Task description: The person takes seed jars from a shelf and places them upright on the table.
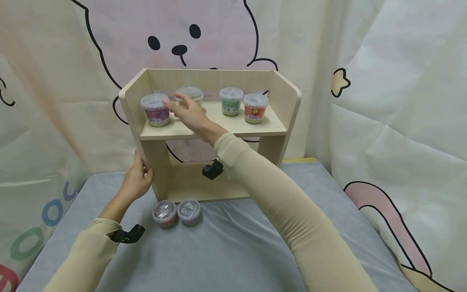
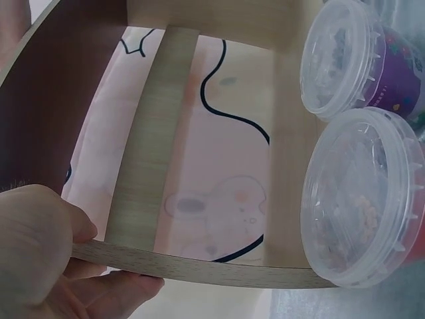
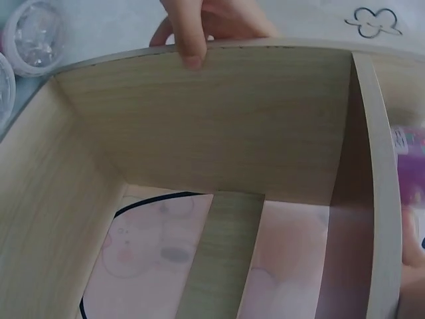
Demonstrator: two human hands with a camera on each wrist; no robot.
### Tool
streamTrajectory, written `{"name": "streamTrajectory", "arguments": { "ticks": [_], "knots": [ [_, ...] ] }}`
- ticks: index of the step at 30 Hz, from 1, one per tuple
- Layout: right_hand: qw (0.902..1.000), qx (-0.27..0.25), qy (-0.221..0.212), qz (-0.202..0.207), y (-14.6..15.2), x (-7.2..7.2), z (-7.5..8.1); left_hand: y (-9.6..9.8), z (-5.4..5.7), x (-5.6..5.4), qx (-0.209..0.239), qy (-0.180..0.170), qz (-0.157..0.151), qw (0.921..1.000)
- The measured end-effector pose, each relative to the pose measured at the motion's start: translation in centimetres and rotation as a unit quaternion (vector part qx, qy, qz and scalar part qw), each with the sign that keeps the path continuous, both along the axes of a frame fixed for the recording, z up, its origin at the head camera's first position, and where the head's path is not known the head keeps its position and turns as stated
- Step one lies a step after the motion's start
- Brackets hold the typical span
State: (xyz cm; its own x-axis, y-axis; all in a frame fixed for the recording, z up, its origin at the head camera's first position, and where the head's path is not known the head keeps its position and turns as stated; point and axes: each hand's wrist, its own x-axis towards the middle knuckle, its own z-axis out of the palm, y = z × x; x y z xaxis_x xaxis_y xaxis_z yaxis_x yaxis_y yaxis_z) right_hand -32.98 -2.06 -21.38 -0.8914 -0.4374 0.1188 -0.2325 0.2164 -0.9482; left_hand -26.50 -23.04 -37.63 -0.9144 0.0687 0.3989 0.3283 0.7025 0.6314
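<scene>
A two-tier wooden shelf (image 1: 226, 126) stands on the table. My left hand (image 1: 136, 180) grips the front edge of its left side panel, thumb (image 2: 78, 222) on the inner face and fingers outside. On the upper board, my right hand (image 1: 193, 117) reaches to the left with fingers spread. Its fingertips are right at the side of a purple-labelled lidded tub (image 1: 157, 115). Another clear-lidded tub (image 1: 192, 92) is partly hidden behind that hand. To the right stand a green-labelled tub (image 1: 230, 106) and a red-labelled tub (image 1: 254, 113).
Two more lidded tubs, one reddish (image 1: 165, 219) and one purple (image 1: 189, 217), sit side by side before the shelf's lower left front. Grey cloth (image 1: 219, 251) covers the table. Printed curtains (image 1: 394, 121) hang behind and at both sides.
</scene>
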Motion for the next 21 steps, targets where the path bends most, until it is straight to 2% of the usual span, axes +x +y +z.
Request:
{"name": "streamTrajectory", "arguments": {
  "ticks": [10,15,21],
  "knots": [
    [0.9994,0.034,0.003,0.007,-1.3,0.1,0.1,0.1,0.1,0.0,-0.012,0.0,0.001,0.9999],
    [0.998,0.056,-0.001,0.028,-1.8,0.2,0.4,0.0,0.2,0.2,-0.012,-0.007,0.0,0.9999],
    [0.9973,0.061,0.023,0.035,-1.8,0.3,0.1,0.1,0.1,0.0,-0.009,-0.001,-0.009,0.9999]
  ]
}}
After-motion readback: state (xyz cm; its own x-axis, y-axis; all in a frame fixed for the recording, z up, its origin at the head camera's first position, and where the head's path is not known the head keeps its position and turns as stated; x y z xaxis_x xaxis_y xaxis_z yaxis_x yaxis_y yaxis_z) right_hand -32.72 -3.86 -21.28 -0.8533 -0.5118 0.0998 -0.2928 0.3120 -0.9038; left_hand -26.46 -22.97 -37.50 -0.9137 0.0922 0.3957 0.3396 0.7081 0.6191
